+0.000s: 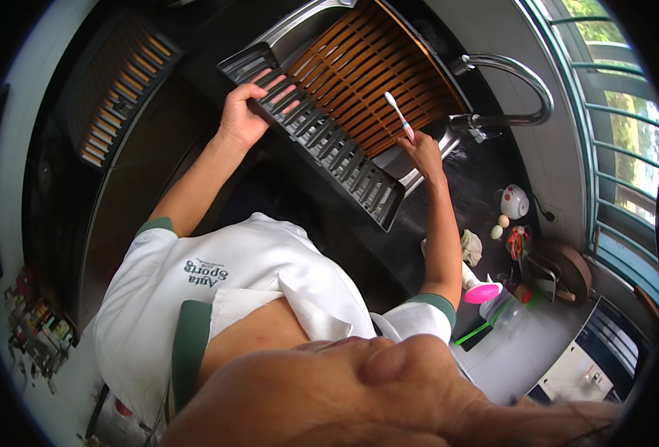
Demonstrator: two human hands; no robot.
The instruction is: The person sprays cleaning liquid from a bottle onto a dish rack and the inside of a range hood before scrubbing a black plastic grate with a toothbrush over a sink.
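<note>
My left hand [246,112] grips the upper left end of a long black slotted rack [329,137], thumb over its edge and fingers showing through the slots. The rack slants down to the right, in front of a steel sink [407,167]. In my right hand [423,153] is a toothbrush [401,117] with a white head and a pinkish handle, its head pointing up and away from me. The bristles appear apart from the rack. Behind the rack, a brown slatted panel [374,72] leans in the sink, its lower edge partly hidden.
A chrome faucet [541,89] arches at the sink's right. Farther down the dark counter are a flowered bowl [514,202], two eggs [497,231], a crumpled cloth [471,247] and a pink-topped bottle [481,293]. Another dark slotted rack [123,100] lies at left. A barred window [620,112] is at right.
</note>
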